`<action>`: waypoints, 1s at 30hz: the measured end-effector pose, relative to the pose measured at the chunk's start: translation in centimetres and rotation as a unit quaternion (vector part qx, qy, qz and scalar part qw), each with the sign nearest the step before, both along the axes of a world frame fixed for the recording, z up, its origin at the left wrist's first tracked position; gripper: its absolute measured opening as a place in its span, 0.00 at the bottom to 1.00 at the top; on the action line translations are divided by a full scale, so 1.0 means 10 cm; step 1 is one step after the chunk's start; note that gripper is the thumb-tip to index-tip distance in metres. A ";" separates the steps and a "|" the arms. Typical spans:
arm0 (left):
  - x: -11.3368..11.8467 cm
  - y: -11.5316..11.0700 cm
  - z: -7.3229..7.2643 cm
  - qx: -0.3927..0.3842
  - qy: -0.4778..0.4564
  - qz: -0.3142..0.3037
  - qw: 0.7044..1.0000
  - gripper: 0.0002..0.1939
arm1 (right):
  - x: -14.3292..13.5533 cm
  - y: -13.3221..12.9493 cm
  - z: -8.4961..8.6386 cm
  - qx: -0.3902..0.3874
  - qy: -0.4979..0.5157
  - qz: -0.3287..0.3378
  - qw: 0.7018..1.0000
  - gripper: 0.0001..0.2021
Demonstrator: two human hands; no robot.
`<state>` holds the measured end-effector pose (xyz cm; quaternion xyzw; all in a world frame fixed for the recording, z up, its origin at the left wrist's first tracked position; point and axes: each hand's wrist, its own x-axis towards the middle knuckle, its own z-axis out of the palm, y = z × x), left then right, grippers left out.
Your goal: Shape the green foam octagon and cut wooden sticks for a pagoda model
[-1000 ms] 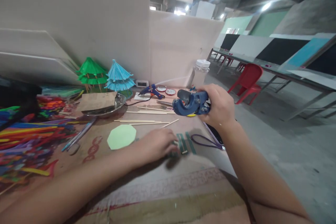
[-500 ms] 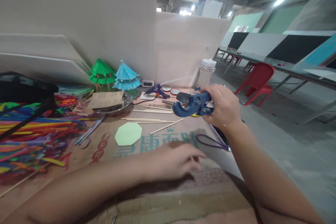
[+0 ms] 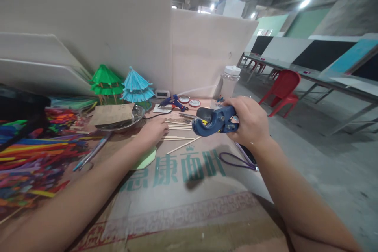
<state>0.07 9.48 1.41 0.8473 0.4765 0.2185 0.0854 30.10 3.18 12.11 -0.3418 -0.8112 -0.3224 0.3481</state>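
In the head view, my right hand (image 3: 249, 122) is wrapped round a blue pipe cutter (image 3: 214, 120), held up over the right side of the cardboard with its curved jaw facing left. My left hand (image 3: 153, 130) reaches forward, its fingers curled together at the left ends of several thin wooden sticks (image 3: 180, 126). Whether a stick is between the fingertips is hidden. One more wooden stick (image 3: 183, 145) lies slanted nearer to me. A pale green paper octagon (image 3: 147, 159) is partly covered by my left forearm.
Green (image 3: 105, 80) and blue paper umbrella-like models (image 3: 136, 84) stand behind a metal dish (image 3: 138, 115) with cardboard on it. A glue gun (image 3: 174, 103) and clear jar (image 3: 228, 82) are at the back. Colourful pipe cleaners (image 3: 35, 153) fill the left; a purple cord (image 3: 236, 160) lies right.
My left hand has moved forward and left, from the near middle of the cardboard to the wooden sticks. The pipe cutter stays in my right hand, nearly in place.
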 end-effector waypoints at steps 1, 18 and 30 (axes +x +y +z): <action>-0.01 0.01 -0.01 -0.002 -0.003 -0.002 1.000 0.09 | -0.01 0.00 0.00 0.000 0.001 0.002 1.000 0.17; 0.00 -0.27 0.47 0.036 -0.114 0.102 0.988 0.15 | 0.14 0.01 0.10 -0.017 0.087 0.004 0.996 0.25; 0.04 -0.96 0.93 0.093 -0.261 -0.033 0.960 0.14 | -0.05 0.05 -0.11 -0.021 0.050 0.054 0.997 0.30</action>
